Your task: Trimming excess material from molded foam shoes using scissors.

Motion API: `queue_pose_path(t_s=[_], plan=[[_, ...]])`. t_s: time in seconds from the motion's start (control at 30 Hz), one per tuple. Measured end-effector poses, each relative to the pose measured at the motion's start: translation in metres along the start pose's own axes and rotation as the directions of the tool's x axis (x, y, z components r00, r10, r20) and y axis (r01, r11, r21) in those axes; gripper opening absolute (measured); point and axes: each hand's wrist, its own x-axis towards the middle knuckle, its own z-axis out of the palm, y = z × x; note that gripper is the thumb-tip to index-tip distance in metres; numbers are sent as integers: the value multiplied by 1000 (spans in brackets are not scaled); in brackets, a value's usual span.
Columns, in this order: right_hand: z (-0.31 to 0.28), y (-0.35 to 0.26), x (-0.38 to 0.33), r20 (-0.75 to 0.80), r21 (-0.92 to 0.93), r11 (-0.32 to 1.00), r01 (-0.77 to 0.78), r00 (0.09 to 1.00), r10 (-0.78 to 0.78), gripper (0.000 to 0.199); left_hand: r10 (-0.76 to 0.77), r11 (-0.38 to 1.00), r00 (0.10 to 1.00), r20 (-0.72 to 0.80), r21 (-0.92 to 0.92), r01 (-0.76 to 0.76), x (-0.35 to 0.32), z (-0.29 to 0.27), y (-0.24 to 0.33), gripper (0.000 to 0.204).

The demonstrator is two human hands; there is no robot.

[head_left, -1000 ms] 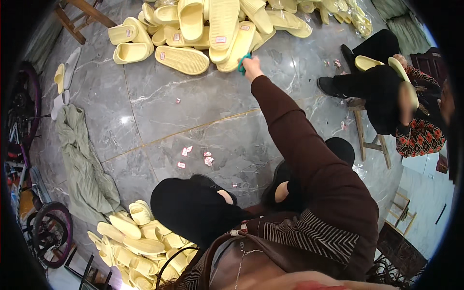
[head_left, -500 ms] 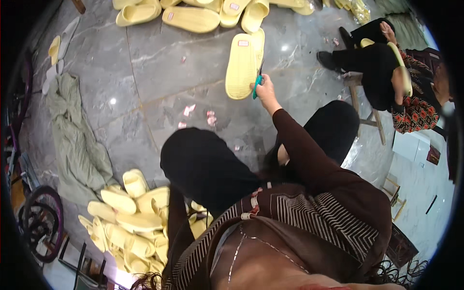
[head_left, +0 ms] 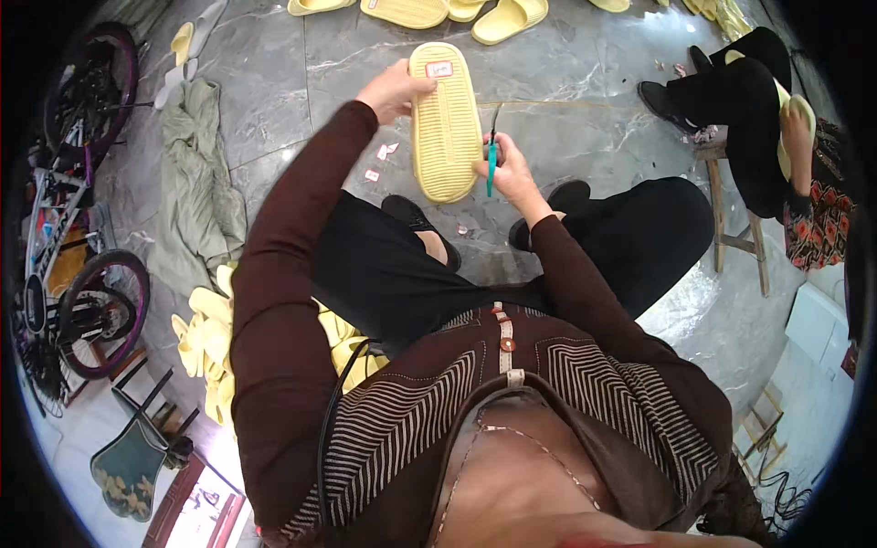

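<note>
Head camera gives me a yellow slipper off the floor, ridged sole facing me and a small red-edged label near its twelve o'clock end. Clock positions here run around that slipper. At ten, the left hand grips its side, thumb over the sole; at four, the right hand is closed around teal-handled scissors, fingertips at the slipper's edge. I cannot tell whether the blades are parted.

More yellow slippers lie on the tiled floor towards twelve. Paper scraps sit close by at eight; beyond them I see a grey-green cloth and a bicycle. At half past seven, the left sleeve covers part of a slipper heap. Towards three, a seated co-worker's hand holds a slipper, a wooden stool just below.
</note>
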Motion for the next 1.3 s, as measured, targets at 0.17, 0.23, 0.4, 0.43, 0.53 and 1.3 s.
queue_pose_path(t_s=[0.17, 0.23, 0.4, 0.43, 0.53, 1.3], plan=[[-19, -26, 5, -83, 0, 990, 138, 987, -138, 44, 320, 815, 938, -137, -464, -346, 0, 63, -17, 43], [-19, -46, 11, -120, 225, 962, 155, 984, -130, 44, 378, 754, 913, -153, -521, -399, -14, 86, -18, 40], [-3, -66, 6, -163, 378, 904, 201, 975, -149, 46, 417, 645, 781, -465, -454, -615, -24, 111, -31, 33], [-1, -64, 6, -163, 381, 903, 202, 975, -149, 46, 531, 717, 586, -613, -45, -696, -24, 114, -32, 31], [7, -63, 3, -207, 125, 951, 283, 945, -254, 46, 809, 572, 137, -571, 714, -403, -26, 121, -34, 27], [14, -62, -14, -261, 124, 921, 369, 908, -328, 47, 576, 696, 136, -806, 396, -599, -16, 141, -49, 8]])
